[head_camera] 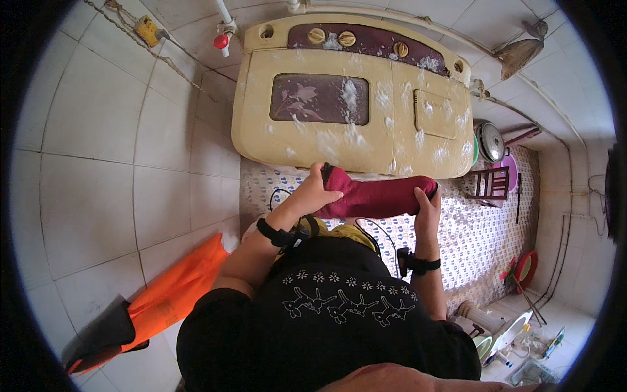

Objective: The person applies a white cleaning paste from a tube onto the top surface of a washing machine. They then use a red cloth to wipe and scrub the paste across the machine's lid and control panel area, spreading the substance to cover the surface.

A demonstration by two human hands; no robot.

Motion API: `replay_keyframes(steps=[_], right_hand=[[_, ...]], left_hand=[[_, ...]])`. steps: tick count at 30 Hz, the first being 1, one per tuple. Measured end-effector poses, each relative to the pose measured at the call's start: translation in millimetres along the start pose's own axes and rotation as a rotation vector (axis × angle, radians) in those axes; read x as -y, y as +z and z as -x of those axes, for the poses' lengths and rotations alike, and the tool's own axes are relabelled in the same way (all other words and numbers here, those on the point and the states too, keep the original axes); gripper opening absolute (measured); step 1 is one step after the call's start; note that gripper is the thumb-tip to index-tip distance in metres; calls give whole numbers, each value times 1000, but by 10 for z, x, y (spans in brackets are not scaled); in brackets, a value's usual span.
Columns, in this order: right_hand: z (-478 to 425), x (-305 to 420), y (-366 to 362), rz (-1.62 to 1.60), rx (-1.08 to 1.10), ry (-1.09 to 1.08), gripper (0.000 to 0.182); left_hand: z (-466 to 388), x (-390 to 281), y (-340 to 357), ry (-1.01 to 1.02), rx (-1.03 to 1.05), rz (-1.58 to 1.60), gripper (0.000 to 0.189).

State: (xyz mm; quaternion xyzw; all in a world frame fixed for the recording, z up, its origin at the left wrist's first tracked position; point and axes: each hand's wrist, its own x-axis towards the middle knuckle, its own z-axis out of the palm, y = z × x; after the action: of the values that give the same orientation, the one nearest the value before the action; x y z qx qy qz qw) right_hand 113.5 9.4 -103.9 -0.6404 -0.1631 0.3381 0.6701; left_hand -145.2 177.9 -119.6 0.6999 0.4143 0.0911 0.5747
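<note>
A dark red cloth point(382, 198) with black edging is held stretched out between my two hands, in front of a cream twin-tub washing machine point(313, 147). My left hand point(313, 191) grips its left end, the thumb lying on top. At the other end, my right hand point(427, 208) pinches the black-edged corner. White foam is spattered over the machine's lids and its maroon control panel point(365, 43), which carries three knobs. A dark window point(299, 98) with a flower pattern is set in the left lid.
Left of the machine, a tap with a red handle point(221, 41) comes off the tiled wall. An orange garment or bag point(171, 294) hangs nearer me. Rightward are a dark wooden stool point(490, 183), a metal lid point(491, 141), a red basin point(527, 272) and a white washbasin point(512, 330).
</note>
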Motion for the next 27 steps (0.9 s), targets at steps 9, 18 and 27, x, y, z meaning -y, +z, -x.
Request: replay_keyframes(steps=[9,18,27], right_hand=[[-130,118,-11,749,47,-44,29],[232,673,213,-182,336,21,48],[247,565,420,-417,350,-132,54]], left_hand=[[216,171,-320,120,-135,332,80],[418,-116,-810,54,-124,53,70],[507,-357,-759,485,-338,380,56]])
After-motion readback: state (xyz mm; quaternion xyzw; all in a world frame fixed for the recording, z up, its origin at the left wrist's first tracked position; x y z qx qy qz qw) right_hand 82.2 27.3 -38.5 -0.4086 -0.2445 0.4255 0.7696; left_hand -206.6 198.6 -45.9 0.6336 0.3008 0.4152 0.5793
